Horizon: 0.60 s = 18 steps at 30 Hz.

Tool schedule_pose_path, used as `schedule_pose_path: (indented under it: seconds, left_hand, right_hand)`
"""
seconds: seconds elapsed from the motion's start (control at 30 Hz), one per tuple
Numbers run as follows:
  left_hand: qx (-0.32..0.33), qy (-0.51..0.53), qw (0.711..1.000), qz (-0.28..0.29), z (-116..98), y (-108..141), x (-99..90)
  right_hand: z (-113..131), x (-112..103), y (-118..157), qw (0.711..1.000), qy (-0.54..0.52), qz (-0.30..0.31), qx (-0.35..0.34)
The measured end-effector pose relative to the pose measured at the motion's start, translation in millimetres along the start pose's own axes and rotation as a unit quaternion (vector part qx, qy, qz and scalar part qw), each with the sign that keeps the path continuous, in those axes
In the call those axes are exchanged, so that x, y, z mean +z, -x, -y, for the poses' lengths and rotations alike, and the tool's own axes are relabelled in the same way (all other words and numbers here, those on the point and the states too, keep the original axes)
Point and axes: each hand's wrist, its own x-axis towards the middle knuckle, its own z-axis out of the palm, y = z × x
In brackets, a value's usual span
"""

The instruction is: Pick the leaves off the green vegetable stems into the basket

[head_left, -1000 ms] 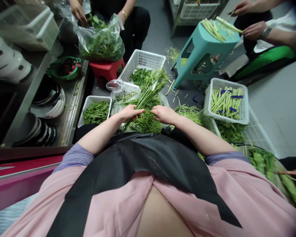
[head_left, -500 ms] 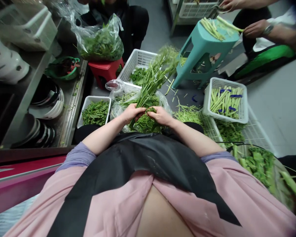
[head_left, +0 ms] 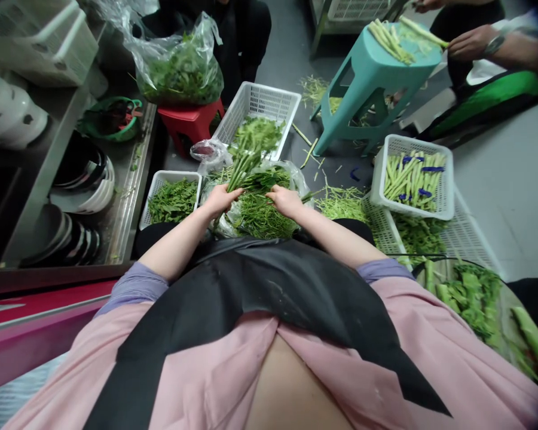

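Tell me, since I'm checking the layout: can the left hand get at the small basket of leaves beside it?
Probably yes: the left hand, holding a bunch of stems, sits right beside the small basket, nothing between.

Both hands over bag of stems, centre, in front of lap. Left hand grips stem bunch; right hand just beside it. Small leaf basket left of bag. Larger basket behind bag. Stalk basket right. Stool behind that, stalks on top. Shelf with bowls far left.
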Motion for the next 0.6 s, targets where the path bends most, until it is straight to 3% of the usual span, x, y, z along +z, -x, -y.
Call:
schedule_pose_path:
  seconds: [0.07,0.13,0.2,0.3,0.37,0.4,0.47,0.53,0.6]
  left_hand:
    - [-0.010,0.020,1.000,0.007,1,5,-9.8]
    - [-0.022,0.051,0.998,0.034,2,10,-16.8]
    - [-0.029,0.080,0.994,0.071,4,15,-21.7]
    - [-0.030,0.130,0.978,0.157,9,17,-26.0]
    - [-0.033,0.167,0.960,0.222,11,18,-26.5]
    - [-0.034,0.181,0.951,0.250,11,19,-26.1]
    - [-0.031,0.198,0.934,0.297,9,22,-24.5]
    - [-0.029,0.208,0.919,0.334,4,26,-23.1]
    - [-0.029,0.218,0.907,0.360,-1,30,-22.9]
  right_hand:
    - [-2,11,-6,1.000,0.005,0.029,-0.005]
    - [-9,13,-4,0.999,-0.036,-0.010,0.026]
    - [-23,0,5,0.982,-0.112,-0.131,0.076]
    - [-44,-42,29,0.897,-0.214,-0.369,0.119]
    - [-47,-71,42,0.863,-0.199,-0.456,0.090]
    - [-44,-83,47,0.870,-0.164,-0.462,0.058]
    - [-32,-95,50,0.908,-0.065,-0.413,-0.017]
    - [-22,-95,47,0.939,0.024,-0.337,-0.068]
    - [-17,-87,45,0.948,0.068,-0.302,-0.077]
